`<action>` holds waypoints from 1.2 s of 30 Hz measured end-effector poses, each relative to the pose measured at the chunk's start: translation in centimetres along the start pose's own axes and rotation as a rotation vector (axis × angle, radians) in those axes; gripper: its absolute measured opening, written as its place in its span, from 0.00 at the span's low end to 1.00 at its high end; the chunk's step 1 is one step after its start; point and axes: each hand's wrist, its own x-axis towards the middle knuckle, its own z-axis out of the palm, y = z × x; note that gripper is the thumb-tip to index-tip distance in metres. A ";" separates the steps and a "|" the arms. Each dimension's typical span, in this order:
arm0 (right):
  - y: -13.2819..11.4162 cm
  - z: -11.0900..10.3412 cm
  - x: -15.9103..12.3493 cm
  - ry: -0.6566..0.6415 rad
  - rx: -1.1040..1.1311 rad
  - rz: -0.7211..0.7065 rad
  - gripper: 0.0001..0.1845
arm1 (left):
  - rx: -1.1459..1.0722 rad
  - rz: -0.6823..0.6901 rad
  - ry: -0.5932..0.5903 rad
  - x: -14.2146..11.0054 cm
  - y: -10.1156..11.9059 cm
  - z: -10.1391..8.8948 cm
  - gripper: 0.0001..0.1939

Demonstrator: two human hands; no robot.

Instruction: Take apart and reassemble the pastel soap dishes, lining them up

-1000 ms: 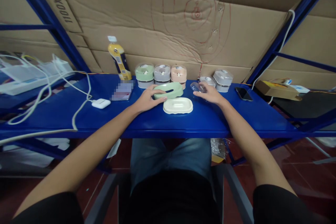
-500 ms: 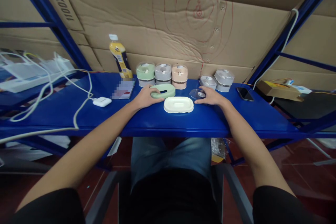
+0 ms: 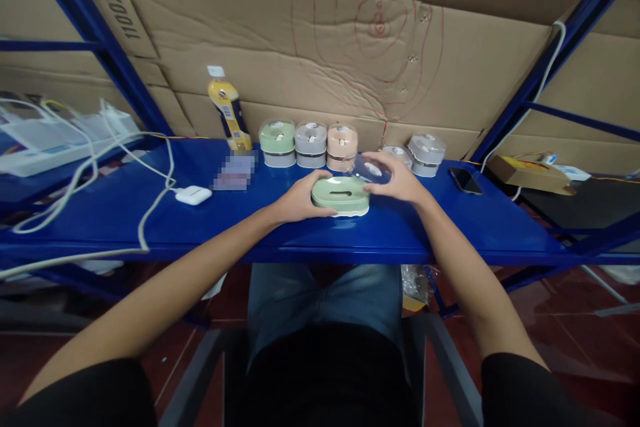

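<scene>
In front of me a green oval tray with a slot in its middle [image 3: 340,195] sits on the cream base [image 3: 356,213], whose scalloped rim shows below it. My left hand [image 3: 299,201] is closed around the tray's left end, thumb at the front. Tilted above the tray's right side is a clear plastic lid [image 3: 367,170] with a round label. Its right end is pinched by my right hand [image 3: 400,180]. Whether the lid touches the tray, I cannot tell.
Behind stand a green soap box [image 3: 278,141], a grey one [image 3: 311,143], a peach one [image 3: 342,140] and clear-lidded grey boxes [image 3: 427,153]. A drink bottle [image 3: 231,110], pixelated flat item [image 3: 235,172], white earphone case [image 3: 193,195], cables [image 3: 170,167] and phone [image 3: 467,180] lie around.
The green tray has moved right and onto the cream base with my left hand. My right hand has lifted the clear lid off the table and brought it left over the tray.
</scene>
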 end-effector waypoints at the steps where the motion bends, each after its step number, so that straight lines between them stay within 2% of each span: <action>1: -0.6 0.5 0.3 -0.052 -0.001 -0.046 0.47 | -0.020 -0.014 0.005 0.0 -0.1 0.1 0.49; 4: -2.2 2.2 1.2 -0.182 -0.023 -0.131 0.46 | -0.098 -0.040 0.018 -0.1 -0.5 0.5 0.60; 7: -3.0 3.3 1.9 -0.238 -0.030 -0.141 0.44 | -0.122 -0.060 0.008 -0.1 -0.7 0.6 0.66; 14: -2.4 4.1 1.9 -0.262 -0.038 -0.131 0.44 | -0.068 -0.074 -0.036 0.0 -0.2 0.5 0.66; 19: -1.8 4.5 0.2 -0.269 -0.044 -0.093 0.50 | -0.012 -0.079 -0.055 0.0 -0.5 0.6 0.66; 23: -1.6 4.0 -1.3 -0.311 -0.055 -0.050 0.58 | 0.001 -0.099 -0.071 -0.2 -0.7 0.4 0.66; 25: -1.6 3.5 -1.6 -0.300 -0.075 -0.020 0.59 | -0.001 -0.088 -0.063 -0.3 -0.7 0.3 0.65; 28: -1.2 2.1 -1.5 -0.208 -0.146 0.019 0.57 | 0.001 -0.084 -0.015 -0.4 -0.7 0.2 0.61; 30: -0.5 0.5 -0.9 -0.059 -0.234 0.084 0.55 | 0.017 -0.108 0.017 -0.4 -0.7 0.2 0.57; 33: 1.0 -2.3 0.8 0.205 -0.433 0.308 0.54 | 0.056 -0.139 0.003 -0.3 -0.8 0.3 0.55; 36: 2.9 -4.0 3.1 0.334 -0.624 0.508 0.52 | 0.081 -0.146 -0.027 -0.2 -0.7 0.4 0.53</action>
